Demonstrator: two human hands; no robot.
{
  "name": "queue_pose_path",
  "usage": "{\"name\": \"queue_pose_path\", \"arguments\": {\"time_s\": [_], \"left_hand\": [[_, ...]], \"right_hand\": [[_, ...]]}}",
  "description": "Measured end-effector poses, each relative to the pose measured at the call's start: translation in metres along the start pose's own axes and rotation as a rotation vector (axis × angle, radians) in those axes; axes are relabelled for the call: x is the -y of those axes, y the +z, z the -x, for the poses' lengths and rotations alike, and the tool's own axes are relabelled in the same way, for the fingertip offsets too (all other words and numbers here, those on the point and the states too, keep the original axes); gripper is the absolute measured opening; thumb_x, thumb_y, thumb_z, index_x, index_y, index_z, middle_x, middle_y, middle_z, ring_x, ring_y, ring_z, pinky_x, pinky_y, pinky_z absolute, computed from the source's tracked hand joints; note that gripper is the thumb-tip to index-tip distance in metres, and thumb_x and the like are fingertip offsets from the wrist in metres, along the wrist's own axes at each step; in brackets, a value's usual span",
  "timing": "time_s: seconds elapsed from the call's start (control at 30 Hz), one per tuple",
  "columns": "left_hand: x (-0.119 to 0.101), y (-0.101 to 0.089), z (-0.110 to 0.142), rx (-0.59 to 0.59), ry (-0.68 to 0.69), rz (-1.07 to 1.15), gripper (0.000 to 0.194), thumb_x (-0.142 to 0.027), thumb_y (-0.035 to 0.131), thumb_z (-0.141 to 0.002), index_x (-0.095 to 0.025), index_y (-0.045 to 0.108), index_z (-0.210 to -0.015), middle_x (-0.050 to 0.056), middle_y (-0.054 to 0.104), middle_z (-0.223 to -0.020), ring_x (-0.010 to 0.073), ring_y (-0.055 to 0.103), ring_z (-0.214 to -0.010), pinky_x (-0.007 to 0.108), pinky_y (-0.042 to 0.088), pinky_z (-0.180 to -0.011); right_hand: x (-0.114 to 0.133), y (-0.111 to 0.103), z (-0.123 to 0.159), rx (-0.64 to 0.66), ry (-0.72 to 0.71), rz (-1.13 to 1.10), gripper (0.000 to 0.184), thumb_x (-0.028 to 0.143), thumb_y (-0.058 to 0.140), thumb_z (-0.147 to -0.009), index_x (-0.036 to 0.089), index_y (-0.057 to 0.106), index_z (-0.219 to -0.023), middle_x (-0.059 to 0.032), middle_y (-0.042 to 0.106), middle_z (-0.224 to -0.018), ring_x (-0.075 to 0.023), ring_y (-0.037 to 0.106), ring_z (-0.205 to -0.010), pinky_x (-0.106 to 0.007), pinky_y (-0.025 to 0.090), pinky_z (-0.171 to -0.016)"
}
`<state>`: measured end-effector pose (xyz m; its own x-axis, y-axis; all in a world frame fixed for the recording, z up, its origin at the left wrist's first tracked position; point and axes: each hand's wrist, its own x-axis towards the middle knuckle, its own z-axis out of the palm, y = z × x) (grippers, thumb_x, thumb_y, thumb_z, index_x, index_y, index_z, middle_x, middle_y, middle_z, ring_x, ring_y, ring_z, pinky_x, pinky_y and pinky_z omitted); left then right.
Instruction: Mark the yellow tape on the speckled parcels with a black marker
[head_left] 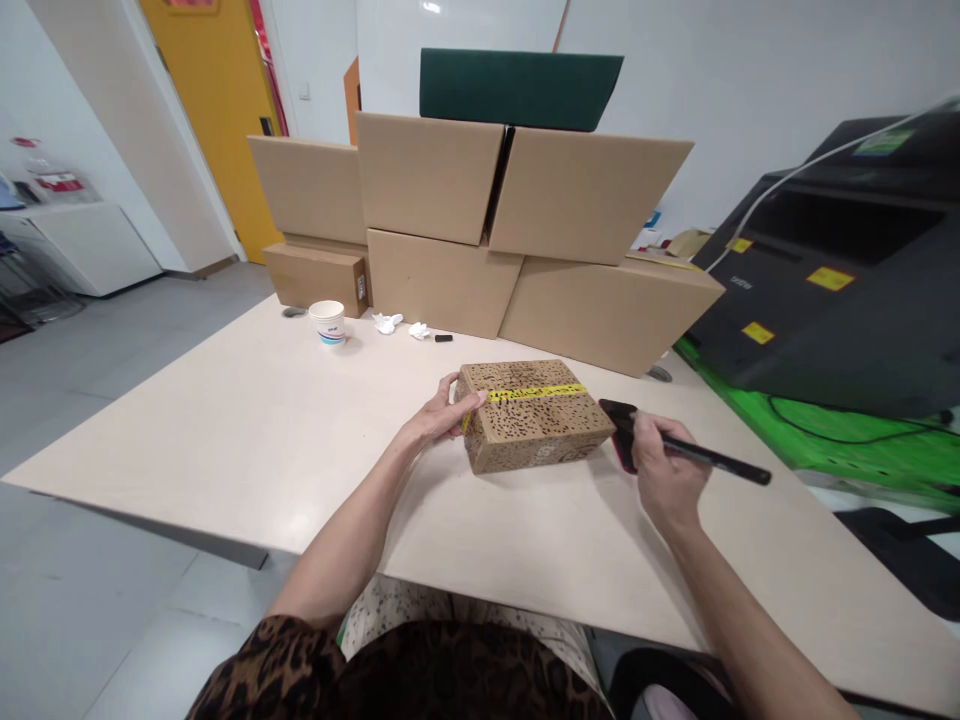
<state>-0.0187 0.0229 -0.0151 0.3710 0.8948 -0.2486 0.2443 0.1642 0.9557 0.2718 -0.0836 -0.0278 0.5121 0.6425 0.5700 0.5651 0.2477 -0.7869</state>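
A small cardboard box (pixel 540 425) covered in dark dots and marks lies on the table, with a yellow printed tape strip (pixel 536 392) across its top. My left hand (pixel 442 408) grips the box's left end, thumb on the top edge and some fingers hidden behind. In my right hand (pixel 667 470) is a long black marker (pixel 724 463), its back end pointing right; its tip is hidden. Just beyond those fingers, by the box's right end, is a flat black object with a red edge (pixel 619 412), partly covered. I cannot tell its kind.
Large cardboard boxes (pixel 431 185) are stacked along the table's (pixel 225 430) back, topped by a dark green box (pixel 517 92). A paper cup (pixel 328 325), crumpled tissues (pixel 388 323) and a small black cap-like piece (pixel 444 338) lie before them. A large black machine (pixel 825 290) stands right.
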Motion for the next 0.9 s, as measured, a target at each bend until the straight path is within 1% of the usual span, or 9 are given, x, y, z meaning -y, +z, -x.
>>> {"name": "queue_pose_path", "arguments": {"time_s": [0.03, 0.13, 0.27, 0.37, 0.53, 0.67, 0.73, 0.8, 0.9], "left_hand": [[0.000, 0.000, 0.000, -0.002, 0.003, 0.001, 0.096, -0.073, 0.067, -0.080, -0.031, 0.027, -0.156, 0.007, 0.066, -0.097, 0.0138, 0.057, -0.063, 0.029, 0.048, -0.061], [0.001, 0.000, 0.000, 0.000, 0.022, -0.006, 0.097, -0.076, 0.065, -0.079, -0.032, 0.028, -0.157, 0.006, 0.065, -0.095, 0.0134, 0.057, -0.061, 0.028, 0.047, -0.060], [0.001, -0.001, 0.001, 0.009, 0.038, -0.013, 0.101, -0.079, 0.063, -0.078, -0.031, 0.026, -0.158, 0.007, 0.065, -0.093, 0.0123, 0.055, -0.059, 0.026, 0.045, -0.057], [0.001, -0.001, 0.000, 0.012, 0.044, 0.005, 0.107, -0.081, 0.064, -0.076, -0.029, 0.023, -0.160, 0.009, 0.068, -0.097, 0.0112, 0.054, -0.058, 0.025, 0.044, -0.056], [0.003, -0.001, -0.002, 0.004, 0.066, -0.001, 0.112, -0.081, 0.064, -0.075, -0.027, 0.019, -0.162, 0.011, 0.070, -0.103, 0.0114, 0.056, -0.058, 0.026, 0.046, -0.058], [0.003, -0.001, -0.001, 0.001, 0.077, -0.034, 0.112, -0.081, 0.060, -0.078, -0.024, 0.015, -0.163, 0.011, 0.068, -0.102, 0.0122, 0.056, -0.060, 0.026, 0.046, -0.059], [0.003, -0.001, -0.001, 0.001, 0.089, -0.052, 0.110, -0.081, 0.058, -0.080, -0.023, 0.014, -0.163, 0.010, 0.067, -0.102, 0.0126, 0.057, -0.062, 0.027, 0.046, -0.061], [0.005, 0.000, -0.003, -0.004, 0.104, -0.072, 0.107, -0.082, 0.054, -0.082, -0.024, 0.014, -0.162, 0.010, 0.067, -0.104, 0.0129, 0.057, -0.062, 0.027, 0.047, -0.063], [0.009, -0.001, -0.008, -0.031, 0.113, -0.107, 0.101, -0.083, 0.045, -0.086, -0.024, 0.015, -0.162, 0.010, 0.068, -0.106, 0.0136, 0.058, -0.062, 0.029, 0.049, -0.065]], "right_hand": [[-0.007, -0.011, 0.006, 0.021, -0.010, 0.113, 0.037, 0.057, 0.059, -0.090, 0.021, 0.066, -0.086, -0.0017, 0.063, -0.068, -0.0182, 0.056, -0.059, -0.032, 0.046, -0.057], [-0.024, -0.035, 0.024, 0.259, -0.138, 0.304, 0.029, 0.049, 0.057, -0.092, 0.023, 0.071, -0.095, -0.0090, 0.071, -0.092, -0.0261, 0.068, -0.084, -0.039, 0.053, -0.077], [-0.040, -0.047, 0.039, 0.640, -0.280, 0.501, 0.033, 0.024, 0.048, -0.092, 0.022, 0.072, -0.114, -0.0098, 0.065, -0.092, -0.0256, 0.068, -0.085, -0.035, 0.053, -0.071], [-0.046, -0.041, 0.039, 0.749, -0.319, 0.598, 0.045, 0.009, 0.041, -0.088, 0.023, 0.072, -0.118, -0.0096, 0.063, -0.094, -0.0237, 0.067, -0.086, -0.032, 0.053, -0.073], [-0.051, -0.026, 0.032, 0.772, -0.346, 0.665, 0.044, 0.008, 0.039, -0.088, 0.019, 0.073, -0.113, -0.0108, 0.062, -0.089, -0.0237, 0.064, -0.078, -0.033, 0.053, -0.070], [-0.057, -0.031, 0.020, 0.777, -0.282, 0.571, 0.041, 0.017, 0.041, -0.090, 0.021, 0.072, -0.116, -0.0096, 0.065, -0.092, -0.0236, 0.067, -0.087, -0.035, 0.054, -0.080], [-0.062, -0.036, 0.010, 0.712, -0.200, 0.603, 0.038, 0.024, 0.042, -0.091, 0.022, 0.072, -0.115, -0.0097, 0.067, -0.097, -0.0247, 0.067, -0.091, -0.037, 0.054, -0.083], [-0.068, -0.041, -0.003, 0.590, -0.079, 0.704, 0.039, 0.035, 0.043, -0.092, 0.021, 0.073, -0.113, -0.0117, 0.069, -0.104, -0.0277, 0.067, -0.095, -0.040, 0.053, -0.084], [-0.075, -0.040, -0.021, 0.447, 0.113, 0.876, 0.058, 0.055, 0.042, -0.091, 0.015, 0.068, -0.124, -0.0189, 0.068, -0.114, -0.0364, 0.064, -0.110, -0.047, 0.051, -0.091]]}}
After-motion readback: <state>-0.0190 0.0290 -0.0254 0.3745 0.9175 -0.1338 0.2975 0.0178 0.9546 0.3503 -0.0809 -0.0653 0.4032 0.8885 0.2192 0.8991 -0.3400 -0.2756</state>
